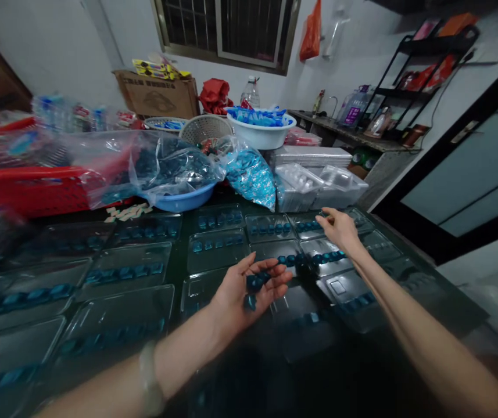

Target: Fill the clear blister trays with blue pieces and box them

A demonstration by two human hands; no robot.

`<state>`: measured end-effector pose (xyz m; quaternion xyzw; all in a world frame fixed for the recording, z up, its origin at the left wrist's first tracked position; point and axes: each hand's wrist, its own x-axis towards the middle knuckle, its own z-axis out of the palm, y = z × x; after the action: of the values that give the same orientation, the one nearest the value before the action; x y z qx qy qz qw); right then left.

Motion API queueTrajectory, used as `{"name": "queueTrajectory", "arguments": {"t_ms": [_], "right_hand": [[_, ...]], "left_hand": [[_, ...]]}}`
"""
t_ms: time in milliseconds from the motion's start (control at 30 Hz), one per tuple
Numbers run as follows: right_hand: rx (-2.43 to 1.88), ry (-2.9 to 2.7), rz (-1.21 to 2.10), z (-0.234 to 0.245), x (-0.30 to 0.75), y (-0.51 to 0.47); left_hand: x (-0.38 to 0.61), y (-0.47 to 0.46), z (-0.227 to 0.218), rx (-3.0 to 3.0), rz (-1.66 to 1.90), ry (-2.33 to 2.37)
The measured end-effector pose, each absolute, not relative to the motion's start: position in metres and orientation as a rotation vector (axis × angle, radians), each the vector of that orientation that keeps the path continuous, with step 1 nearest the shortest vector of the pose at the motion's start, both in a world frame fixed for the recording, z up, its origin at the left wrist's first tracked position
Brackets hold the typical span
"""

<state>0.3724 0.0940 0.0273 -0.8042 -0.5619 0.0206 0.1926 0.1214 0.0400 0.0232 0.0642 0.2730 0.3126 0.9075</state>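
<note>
My left hand (249, 287) is palm up, its fingers loosely curled around several small, glossy dark-blue pieces (255, 283) resting in it. Farther off to the right, my right hand (339, 227) has thumb and fingers pinched together above a clear plastic tray (305, 219); whatever is between the fingertips is too small to make out. Rows of similar blue pieces (329, 256) lie in the clear trays around both hands. Below my left hand, another clear tray (292, 302) is partly hidden and blurred.
Behind the trays stand a red basket (35, 194), a blue basin (185, 200) under a plastic bag, a bag of bright-blue pieces (251, 174) and stacked clear trays (301, 194). Small pale pieces (127, 212) lie near the basin. A white basin (261, 136) holds blue items.
</note>
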Motion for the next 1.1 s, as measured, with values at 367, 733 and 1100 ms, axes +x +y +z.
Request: {"name": "queueTrajectory", "arguments": {"t_ms": [367,733,1100], "right_hand": [[-1.389,-2.307,0.195,0.039,0.281,-0.014],[-1.464,-1.816,0.667,0.035,0.313,-0.023],[-1.454,-1.675,0.678,0.020,0.304,-0.032]], "left_hand": [[0.138,0.025,0.024,0.168,0.528,0.379],[0.140,0.011,0.030,0.499,0.503,0.676],[0.145,0.007,0.028,0.766,0.626,0.736]]}}
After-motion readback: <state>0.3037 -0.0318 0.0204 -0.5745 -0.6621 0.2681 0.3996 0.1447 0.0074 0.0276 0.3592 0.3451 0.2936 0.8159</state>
